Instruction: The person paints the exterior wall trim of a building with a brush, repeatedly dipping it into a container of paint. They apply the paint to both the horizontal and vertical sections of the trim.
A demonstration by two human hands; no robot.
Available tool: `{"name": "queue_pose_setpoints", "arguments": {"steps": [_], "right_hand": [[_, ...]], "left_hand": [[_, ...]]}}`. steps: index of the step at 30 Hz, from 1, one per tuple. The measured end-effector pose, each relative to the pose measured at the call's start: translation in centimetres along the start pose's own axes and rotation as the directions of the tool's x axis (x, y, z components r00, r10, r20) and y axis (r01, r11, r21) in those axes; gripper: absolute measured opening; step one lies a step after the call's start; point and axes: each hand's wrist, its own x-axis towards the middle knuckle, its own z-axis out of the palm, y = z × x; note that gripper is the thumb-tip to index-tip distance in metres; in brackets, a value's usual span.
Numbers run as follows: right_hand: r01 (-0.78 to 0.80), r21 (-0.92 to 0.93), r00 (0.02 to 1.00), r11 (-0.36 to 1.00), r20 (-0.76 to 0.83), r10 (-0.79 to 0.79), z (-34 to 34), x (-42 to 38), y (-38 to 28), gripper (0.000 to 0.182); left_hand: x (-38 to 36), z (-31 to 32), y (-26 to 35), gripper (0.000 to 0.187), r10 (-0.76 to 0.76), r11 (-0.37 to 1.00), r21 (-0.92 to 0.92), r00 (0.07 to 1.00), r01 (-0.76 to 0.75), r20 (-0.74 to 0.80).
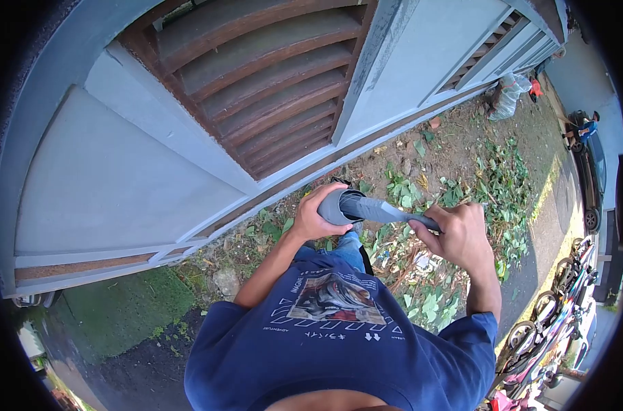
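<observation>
My left hand is wrapped round a grey cylinder that looks like a roll of wide tape. Its rim faces right, and its inside is dark. From it a grey strip runs to the right, narrowing and twisting toward its far end. That narrow end is pinched in my right hand, with the thumb along its underside. Both hands are in front of my chest, above the ground. Whether the cylinder is truly tape I cannot make out.
A pale blue wall with brown louvres stands ahead. Leaves and cut greenery cover the ground. At the right are several bicycles, a dark car and another person. A clear plastic bag rests by the wall.
</observation>
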Motion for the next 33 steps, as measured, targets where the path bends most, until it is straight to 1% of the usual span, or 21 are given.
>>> {"name": "queue_pose_setpoints", "arguments": {"steps": [3,5,6,8,10,12,13,14,15,16,17,19,21,22,24,26,27,29,32,33], "right_hand": [[-0.009,-0.008,1.0,1.0,-0.007,0.009,0.2,-0.8,-0.5,0.031],[0.023,-0.018,0.997,1.0,-0.077,-0.024,-0.1,-1.0,-0.6,0.029],[0.01,-0.017,0.997,1.0,-0.078,-0.011,-0.1,-1.0,-0.8,0.029],[0.001,-0.043,0.998,0.999,-0.062,-0.003,-0.2,-1.2,-1.2,0.03],[-0.016,-0.031,0.998,0.999,-0.063,0.014,-0.2,-1.4,-1.2,0.031],[0.01,-0.07,0.998,0.997,-0.064,-0.015,-0.5,-1.5,-1.5,0.032],[0.006,-0.103,1.0,0.995,0.004,-0.006,-0.5,-1.6,-1.5,0.032],[-0.021,-0.123,1.0,0.992,-0.012,0.02,-0.6,-1.6,-1.4,0.032],[-0.003,-0.101,1.0,0.995,0.004,0.004,-1.0,-1.6,-1.3,0.034],[0.013,-0.079,1.0,0.997,0.021,-0.012,-1.4,-1.7,-1.3,0.036],[-0.012,-0.069,0.999,0.998,0.035,0.015,-1.7,-1.7,-1.4,0.036],[0.003,-0.1,0.999,0.995,0.038,0.001,-1.6,-1.7,-1.5,0.036],[-0.012,-0.113,1.0,0.994,0.023,0.014,-2.0,-1.6,-1.4,0.036],[-0.022,-0.088,0.999,0.996,0.021,0.024,-2.3,-1.7,-1.4,0.037],[-0.046,-0.074,0.999,0.996,0.009,0.047,-2.4,-1.7,-1.2,0.037],[-0.022,-0.096,0.999,0.995,0.048,0.026,-1.9,-1.8,-1.1,0.038],[-0.035,-0.069,0.998,0.997,0.059,0.039,-1.9,-1.8,-0.9,0.039],[-0.04,-0.075,0.998,0.996,0.039,0.043,-1.6,-1.9,-0.9,0.039],[-0.031,-0.092,0.999,0.995,0.037,0.034,-2.1,-1.7,-1.1,0.04],[-0.024,-0.101,0.999,0.995,0.041,0.029,-2.5,-1.6,-1.2,0.04]], "left_hand": [[0.2,-0.2,0.3,0.076,0.022,1.0,0.011,1.0,-0.022,0.022],[0.4,-0.2,0.4,0.077,0.075,0.997,0.019,0.997,-0.075,0.015],[0.5,-0.2,0.5,0.077,0.075,0.997,0.015,0.997,-0.076,0.027],[0.4,-0.3,0.6,0.076,0.076,0.996,0.047,0.997,-0.077,0.033],[0.4,-0.1,0.4,0.076,0.099,0.995,0.021,0.994,-0.1,0.04],[0.3,-0.1,0.5,0.078,0.086,0.996,0.02,0.995,-0.086,0.043],[0.3,-0.1,0.5,0.078,0.104,0.994,0.011,0.993,-0.105,0.057],[0.3,0.0,0.5,0.078,0.114,0.993,0.019,0.991,-0.116,0.063],[0.4,0.2,0.5,0.079,0.129,0.991,0.022,0.989,-0.131,0.071],[0.3,0.5,0.6,0.08,0.074,0.997,-0.012,0.994,-0.073,0.084],[0.2,0.7,0.6,0.079,0.079,0.997,-0.027,0.994,-0.077,0.073],[0.2,1.0,0.6,0.079,0.106,0.993,-0.053,0.991,-0.102,0.08],[0.5,1.0,0.8,0.078,0.11,0.994,0.016,0.99,-0.112,0.091],[0.5,1.0,0.8,0.078,0.129,0.991,0.008,0.986,-0.131,0.104],[0.6,1.1,0.7,0.077,0.074,0.995,-0.077,0.995,-0.068,0.074],[0.9,1.0,0.8,0.077,0.106,0.993,-0.055,0.991,-0.101,0.087],[0.9,0.9,0.9,0.077,0.096,0.994,-0.052,0.991,-0.091,0.094],[0.9,0.8,0.9,0.076,0.057,0.996,-0.069,0.994,-0.05,0.096],[1.3,0.7,0.8,0.075,0.103,0.994,-0.048,0.99,-0.099,0.096],[1.4,0.6,1.0,0.074,0.094,0.995,-0.035,0.99,-0.091,0.105]]}}
